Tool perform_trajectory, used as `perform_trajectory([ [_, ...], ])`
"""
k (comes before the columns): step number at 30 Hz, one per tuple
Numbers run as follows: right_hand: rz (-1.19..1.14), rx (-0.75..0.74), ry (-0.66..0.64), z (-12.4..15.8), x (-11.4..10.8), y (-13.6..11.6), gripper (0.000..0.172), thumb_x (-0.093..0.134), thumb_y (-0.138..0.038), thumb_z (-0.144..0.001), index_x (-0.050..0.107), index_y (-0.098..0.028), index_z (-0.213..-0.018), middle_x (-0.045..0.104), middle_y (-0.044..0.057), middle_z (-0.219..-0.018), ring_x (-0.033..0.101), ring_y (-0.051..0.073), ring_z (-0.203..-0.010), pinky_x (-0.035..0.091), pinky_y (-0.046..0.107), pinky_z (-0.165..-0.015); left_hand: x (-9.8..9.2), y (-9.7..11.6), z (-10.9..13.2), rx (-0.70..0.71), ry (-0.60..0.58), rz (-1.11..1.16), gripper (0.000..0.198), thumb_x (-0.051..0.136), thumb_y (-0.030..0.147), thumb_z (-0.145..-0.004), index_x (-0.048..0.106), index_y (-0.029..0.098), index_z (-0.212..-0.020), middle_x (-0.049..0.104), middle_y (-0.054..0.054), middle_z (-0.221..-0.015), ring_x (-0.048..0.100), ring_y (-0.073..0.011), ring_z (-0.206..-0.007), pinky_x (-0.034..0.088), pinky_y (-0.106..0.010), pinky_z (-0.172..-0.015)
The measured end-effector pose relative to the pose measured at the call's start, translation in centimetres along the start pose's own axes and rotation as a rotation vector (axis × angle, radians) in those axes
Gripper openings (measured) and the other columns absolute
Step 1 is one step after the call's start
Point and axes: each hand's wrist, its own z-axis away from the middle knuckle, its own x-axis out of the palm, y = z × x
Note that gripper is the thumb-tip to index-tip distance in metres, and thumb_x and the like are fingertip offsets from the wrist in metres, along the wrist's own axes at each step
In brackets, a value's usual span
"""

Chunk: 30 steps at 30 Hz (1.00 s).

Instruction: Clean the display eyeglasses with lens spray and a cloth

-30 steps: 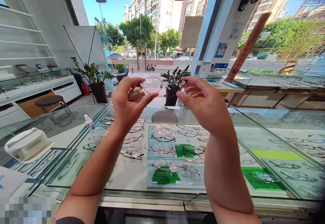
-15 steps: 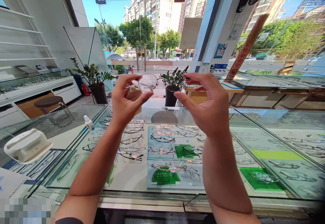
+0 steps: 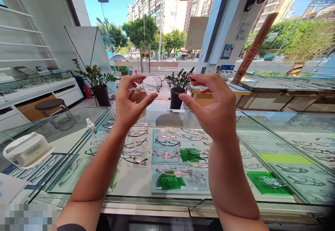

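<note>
- A pair of thin-rimmed glasses [image 3: 152, 84] is held up in the upper middle of the frame, above the glass display counter [image 3: 78, 119] and in front of the shop window.
- The left hand [image 3: 131, 103] is raised left of centre; its thumb and forefinger are pinched on the left end of the glasses, and a small beige cloth [image 3: 138, 93] is tucked in the same hand.
- The right hand [image 3: 216, 108] is raised right of centre; its forefinger is curled over and its thumb stretched out below, closed lightly on the right end of the frame, while the other fingers stay loosely spread.
- One round lens is seen clearly between the two hands; the other lens is largely lost against a potted plant [image 3: 179, 84] standing behind it.
- Rows of spectacle frames [image 3: 167, 153] are laid out under the glass in the lower middle of the frame, with green brand cards [image 3: 169, 182] among them.
- A small dropper bottle [image 3: 91, 126] stands on the counter at centre left, well apart from the hands.
- A white box-shaped device [image 3: 27, 149] rests on the counter at the far left.
- A second, larger potted plant [image 3: 98, 80] stands on the floor at upper left.
</note>
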Motion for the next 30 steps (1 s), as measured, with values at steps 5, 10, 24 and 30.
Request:
perform_trajectory([
  [5, -0.016, -0.014, 0.000, 0.0, 0.2, -0.2, 0.034, 0.080, -0.034, -0.096, 0.074, -0.029, -0.129, 0.077, 0.007, -0.121, 0.074, 0.031, -0.111, 0.065, 0.051, -0.094, 0.2, 0.1, 0.2, 0.016, 0.049, -0.061, 0.057, 0.095, 0.054, -0.083, 0.072, 0.030, -0.129, 0.071, -0.005, -0.119, 0.066, -0.0234, -0.107, 0.056, -0.039, -0.090],
  [10, 0.020, -0.038, 0.002, 0.1, 0.5, -0.3, 0.034, 0.077, -0.030, -0.097, 0.073, -0.029, -0.131, 0.076, 0.009, -0.126, 0.072, 0.033, -0.117, 0.066, 0.052, -0.095, 0.5, 0.0, 0.5, 0.027, 0.110, -0.135, 0.060, 0.093, 0.056, -0.084, 0.070, 0.028, -0.132, 0.070, -0.006, -0.123, 0.067, -0.0248, -0.110, 0.057, -0.040, -0.092],
  [24, -0.080, -0.006, 0.022, 0.2, 1.4, -0.2, 0.030, 0.067, -0.038, -0.104, 0.074, -0.032, -0.132, 0.076, 0.008, -0.131, 0.070, 0.031, -0.126, 0.066, 0.050, -0.097, 1.1, -0.5, 0.9, 0.038, 0.231, -0.159, 0.060, 0.087, 0.060, -0.089, 0.067, 0.033, -0.138, 0.073, -0.008, -0.136, 0.067, -0.0267, -0.111, 0.059, -0.043, -0.088],
  [30, -0.166, 0.069, 0.066, 0.3, 1.7, -0.3, 0.029, 0.057, -0.038, -0.110, 0.075, -0.033, -0.132, 0.076, 0.007, -0.127, 0.071, 0.029, -0.128, 0.066, 0.049, -0.101, 1.2, -0.9, 1.1, 0.005, 0.262, -0.043, 0.062, 0.092, 0.058, -0.083, 0.068, 0.038, -0.137, 0.068, -0.011, -0.145, 0.065, -0.0302, -0.116, 0.058, -0.046, -0.082],
])
